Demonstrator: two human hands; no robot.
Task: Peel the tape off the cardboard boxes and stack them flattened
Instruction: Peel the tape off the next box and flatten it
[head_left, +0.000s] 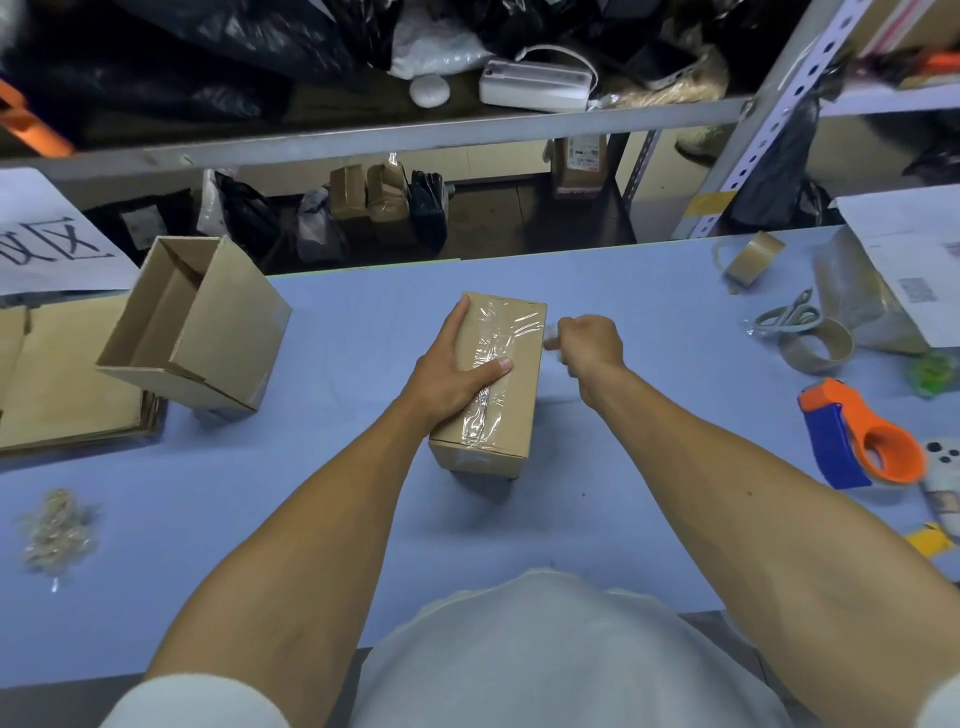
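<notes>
A closed cardboard box stands in the middle of the blue table, with wrinkled clear tape running along its top. My left hand grips the box from the left, thumb lying across the tape. My right hand is curled at the box's right edge and pinches a strip of clear tape that comes off the far top. An open cardboard box lies on its side at the left, resting partly on a pile of flattened cardboard.
A wad of peeled tape lies at the near left. At the right are an orange and blue tape dispenser, tape rolls, scissors and a packet with a paper label. Metal shelving with bags stands behind the table.
</notes>
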